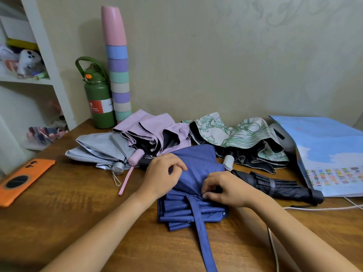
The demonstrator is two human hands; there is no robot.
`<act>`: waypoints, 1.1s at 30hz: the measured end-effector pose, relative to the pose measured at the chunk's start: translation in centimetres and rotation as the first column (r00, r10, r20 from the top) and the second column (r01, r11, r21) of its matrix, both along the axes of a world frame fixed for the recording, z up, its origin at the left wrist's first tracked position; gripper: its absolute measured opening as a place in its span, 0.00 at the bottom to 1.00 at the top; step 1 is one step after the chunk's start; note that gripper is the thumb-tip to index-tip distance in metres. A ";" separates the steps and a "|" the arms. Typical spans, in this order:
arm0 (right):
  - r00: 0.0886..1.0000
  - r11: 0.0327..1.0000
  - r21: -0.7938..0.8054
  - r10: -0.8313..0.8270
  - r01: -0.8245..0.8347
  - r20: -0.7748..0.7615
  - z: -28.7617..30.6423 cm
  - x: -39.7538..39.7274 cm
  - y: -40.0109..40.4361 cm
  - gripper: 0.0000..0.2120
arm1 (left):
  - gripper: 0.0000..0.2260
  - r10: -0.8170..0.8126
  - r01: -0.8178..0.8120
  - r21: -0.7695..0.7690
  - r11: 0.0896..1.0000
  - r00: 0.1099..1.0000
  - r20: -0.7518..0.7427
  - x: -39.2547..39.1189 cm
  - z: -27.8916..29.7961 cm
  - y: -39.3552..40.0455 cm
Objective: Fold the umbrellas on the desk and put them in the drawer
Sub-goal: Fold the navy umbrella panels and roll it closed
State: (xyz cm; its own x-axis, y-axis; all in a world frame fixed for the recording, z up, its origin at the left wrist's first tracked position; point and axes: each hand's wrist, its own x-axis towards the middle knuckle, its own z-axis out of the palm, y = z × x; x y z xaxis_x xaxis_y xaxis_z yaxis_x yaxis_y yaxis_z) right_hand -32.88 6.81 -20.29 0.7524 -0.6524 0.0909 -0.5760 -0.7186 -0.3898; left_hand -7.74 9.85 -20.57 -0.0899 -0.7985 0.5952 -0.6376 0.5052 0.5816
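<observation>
- Both my hands are on the blue umbrella (198,173), which sits in the middle of the wooden surface (78,213), right in front of me.
- My left hand (164,174) has its fingers curled, pinching a fold of the blue fabric near the top of the canopy.
- My right hand (225,188) is pinching the fabric lower down, about where the blue strap (202,232) comes off. The strap runs loose toward me across the surface.
- The lower part of the blue one is already lying in flat pleats; the upper part is still a loose bunch under my hands.
- Behind it, lying collapsed but not rolled: a grey umbrella (98,148) at the left, a pink umbrella (155,130) partly over it, with its pink handle (135,157) pointing toward me, and a white umbrella with a green print (241,134) at the right.
- A black umbrella (279,186) lies just right of my right hand, rolled up and strapped tight.
- Other stuff: an orange phone (21,179) face down at the far left, a green bottle (99,97) against the wall, a tall stack of pastel cups (118,75) beside it, and a blue map sheet (330,154) at the right edge.
- A white cable (314,208) trails across the surface near my right forearm.
- White shelves (49,55) with odds and ends stand at the left.
</observation>
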 end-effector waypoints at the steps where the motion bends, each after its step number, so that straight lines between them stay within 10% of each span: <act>1: 1.000 1.000 0.025 -0.009 0.010 -0.006 0.2 0.0 0.0 0.03 | 0.14 -0.024 0.020 0.072 0.997 0.999 0.047 -0.4 0.7 0.0; 16: 0.997 0.961 0.272 -0.036 0.054 -0.072 2.0 0.6 -0.3 0.18 | 0.31 -0.319 0.085 0.331 0.940 0.568 0.759 -0.1 -2.6 -0.2; 20: 0.985 0.959 0.234 -0.137 0.160 -0.109 3.0 1.2 -1.2 0.16 | 0.31 -0.290 0.102 0.283 0.954 0.561 0.775 0.1 -3.5 0.0; 26: 0.874 0.887 -0.094 -0.419 0.452 0.246 2.2 2.4 -4.1 0.12 | 0.32 -0.254 0.094 0.243 0.965 0.558 0.790 0.0 -3.8 0.0; 33: 0.828 0.819 -0.128 -0.543 0.559 0.144 -0.3 3.9 -8.3 0.17 | 0.32 -0.271 0.093 0.266 0.960 0.561 0.782 -0.1 -3.7 0.0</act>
State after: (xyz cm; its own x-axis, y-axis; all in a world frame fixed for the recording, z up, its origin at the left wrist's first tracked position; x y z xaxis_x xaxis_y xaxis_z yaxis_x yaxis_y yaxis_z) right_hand -28.93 -1.46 -20.58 0.2533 -0.9255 0.2815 -0.8595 -0.3488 -0.3735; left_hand -7.84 9.84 -24.28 -0.6145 -0.7871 0.0530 -0.7889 0.6134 -0.0365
